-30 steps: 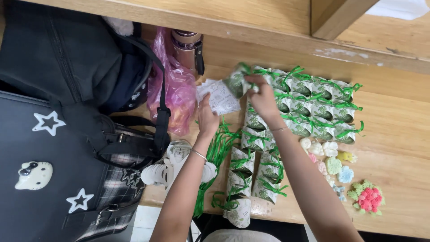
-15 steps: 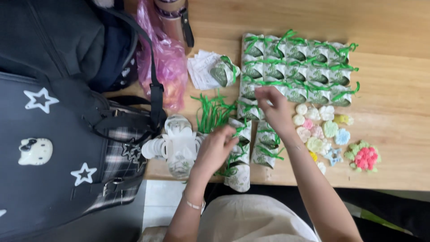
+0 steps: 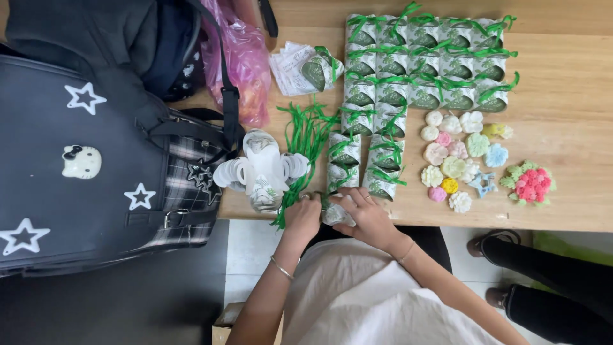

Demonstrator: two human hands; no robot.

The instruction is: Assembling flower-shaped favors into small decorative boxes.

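Tying a green ribbon round a small favour box at the near table edge, by the look of it. Left hand pinched together on the ribbon just beside the box; right hand clamped over the box itself, fingers curled across its top (box mostly hidden beneath). Loose ribbons just above, flat unfolded boxes to their left, finished boxes in rows farther up, pastel flower pieces to the right. Next, probably: steady grip on the box, ribbon drawn snug without crushing the card.
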